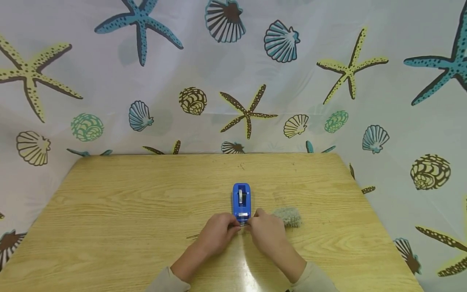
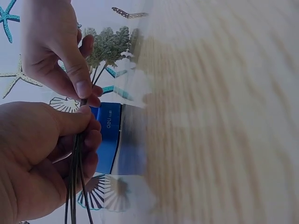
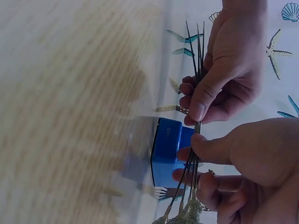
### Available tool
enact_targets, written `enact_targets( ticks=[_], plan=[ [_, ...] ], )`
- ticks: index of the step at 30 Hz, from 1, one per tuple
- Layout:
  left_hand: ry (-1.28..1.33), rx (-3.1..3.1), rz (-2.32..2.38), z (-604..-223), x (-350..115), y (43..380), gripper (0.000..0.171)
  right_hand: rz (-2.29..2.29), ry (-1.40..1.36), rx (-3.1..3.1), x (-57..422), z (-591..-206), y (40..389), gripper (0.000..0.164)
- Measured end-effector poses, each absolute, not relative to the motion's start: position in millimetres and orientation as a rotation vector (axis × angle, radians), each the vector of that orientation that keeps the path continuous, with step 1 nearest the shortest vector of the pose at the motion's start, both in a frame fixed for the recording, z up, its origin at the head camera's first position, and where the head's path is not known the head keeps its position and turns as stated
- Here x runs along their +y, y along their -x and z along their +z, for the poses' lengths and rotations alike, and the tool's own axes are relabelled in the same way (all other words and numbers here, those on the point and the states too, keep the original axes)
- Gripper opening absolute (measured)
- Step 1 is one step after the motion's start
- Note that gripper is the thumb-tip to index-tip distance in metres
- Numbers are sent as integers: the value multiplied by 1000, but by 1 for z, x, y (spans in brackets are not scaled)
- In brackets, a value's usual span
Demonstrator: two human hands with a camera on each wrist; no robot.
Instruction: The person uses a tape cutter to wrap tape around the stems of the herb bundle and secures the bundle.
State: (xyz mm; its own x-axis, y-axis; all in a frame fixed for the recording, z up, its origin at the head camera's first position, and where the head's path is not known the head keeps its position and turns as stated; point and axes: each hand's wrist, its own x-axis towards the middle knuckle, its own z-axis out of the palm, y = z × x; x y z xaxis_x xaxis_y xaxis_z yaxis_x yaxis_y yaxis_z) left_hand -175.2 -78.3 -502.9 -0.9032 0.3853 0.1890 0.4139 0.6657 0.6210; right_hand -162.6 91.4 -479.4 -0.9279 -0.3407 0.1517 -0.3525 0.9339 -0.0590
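A bunch of thin dark stems [image 2: 74, 186] with grey-green bushy sprigs [image 1: 290, 217] at one end lies level across both hands, in front of a blue tape dispenser [image 1: 241, 201]. My left hand [image 1: 218, 232] pinches the stems between thumb and fingers; their bare ends poke out to its left. Close beside it, my right hand [image 1: 268, 232] pinches the same stems between thumb and forefinger, nearer the sprigs. In the right wrist view, the thumbs of the left hand [image 3: 233, 70] and right hand [image 3: 252, 158] almost meet. Whether tape is on the stems I cannot tell.
The wooden table [image 1: 146, 194] spreads out on both sides of the hands. A white curtain [image 1: 175, 69] printed with starfish and shells hangs behind it and along its sides. A roll of tape [image 1: 240, 196] sits inside the dispenser.
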Motion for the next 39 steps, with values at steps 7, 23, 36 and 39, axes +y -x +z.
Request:
enact_targets(
  ticks=[7, 23, 36, 39],
  plan=[
    [658, -2842, -1030, -504, -78, 177, 7, 77, -507, -2906, 92, -478, 163, 10],
    [629, -2734, -952, -508, -79, 178, 5, 200, -364, -2982, 86, -475, 168, 13],
    [667, -2893, -1024, -506, -80, 180, 16, 188, -315, -2936, 86, -484, 175, 21],
    [644, -2896, -991, -505, -80, 180, 13, 205, -344, -2921, 86, -486, 176, 20]
  ],
)
